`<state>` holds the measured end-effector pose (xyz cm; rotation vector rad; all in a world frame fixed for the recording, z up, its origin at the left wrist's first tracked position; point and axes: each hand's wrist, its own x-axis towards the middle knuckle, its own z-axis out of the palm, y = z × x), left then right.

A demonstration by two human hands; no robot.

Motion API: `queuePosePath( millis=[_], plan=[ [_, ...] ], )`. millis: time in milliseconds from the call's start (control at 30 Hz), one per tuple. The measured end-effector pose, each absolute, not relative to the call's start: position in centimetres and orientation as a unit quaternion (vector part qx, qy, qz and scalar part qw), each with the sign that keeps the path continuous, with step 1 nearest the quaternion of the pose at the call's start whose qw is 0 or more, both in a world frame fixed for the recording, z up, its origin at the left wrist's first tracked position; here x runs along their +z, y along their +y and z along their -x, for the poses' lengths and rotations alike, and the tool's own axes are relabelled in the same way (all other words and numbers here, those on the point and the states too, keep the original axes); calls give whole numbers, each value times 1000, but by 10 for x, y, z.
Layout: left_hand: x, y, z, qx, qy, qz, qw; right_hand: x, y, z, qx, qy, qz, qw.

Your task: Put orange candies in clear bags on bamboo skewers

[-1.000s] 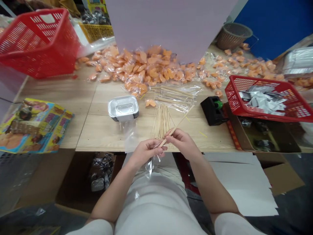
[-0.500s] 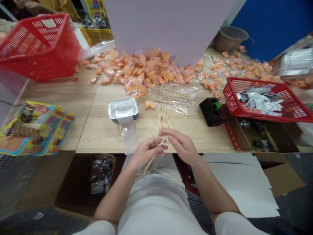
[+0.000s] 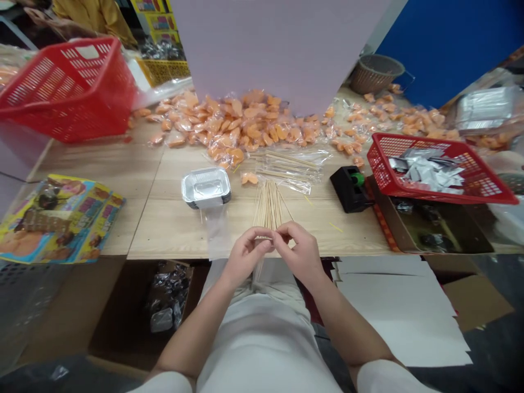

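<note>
My left hand [image 3: 246,255] is closed at the table's front edge, its thumb and fingers pinching a few thin wooden sticks, mostly hidden, with a faint pale end [image 3: 258,268] showing below. Its fingertips meet those of my right hand [image 3: 299,250], which is also closed in a pinch; what lies between them is too covered to make out. Just beyond both hands, a loose bundle of wooden sticks [image 3: 270,204] fans out on the table. Behind it lie bagged sticks [image 3: 289,168] in clear plastic and a single orange piece [image 3: 249,178].
Wrapped orange pieces [image 3: 245,123] are heaped at the back. Foil trays [image 3: 206,187] stand stacked on the left, near a red basket [image 3: 82,103] and printed packaging [image 3: 57,218]. To the right are a black tape dispenser [image 3: 350,189] and a red basket [image 3: 442,195] of silvery packets.
My right hand has come down and left so its fingertips join my left hand's. The sticks in my left hand, plainly seen before, are now mostly covered. The view has shifted slightly.
</note>
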<state>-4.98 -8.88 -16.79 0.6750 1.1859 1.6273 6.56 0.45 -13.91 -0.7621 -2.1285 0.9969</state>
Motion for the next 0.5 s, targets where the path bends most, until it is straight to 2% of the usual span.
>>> queuePosePath(
  millis=[100,200,267,367,500],
  plan=[
    [-167,-86,48,673,526,-256,452,-139,4,-65,364,-824,278,334],
    [-166,-84,48,670,536,-223,463,-141,3,-66,209,-840,257,430],
    [-165,-84,47,662,554,-227,451,-140,0,-68,101,-863,202,452],
    [-164,-86,46,644,593,-280,395,-138,-3,-72,54,-909,130,391],
    [-161,-90,44,590,638,-368,331,-140,-1,-75,54,-928,130,345]
  ],
)
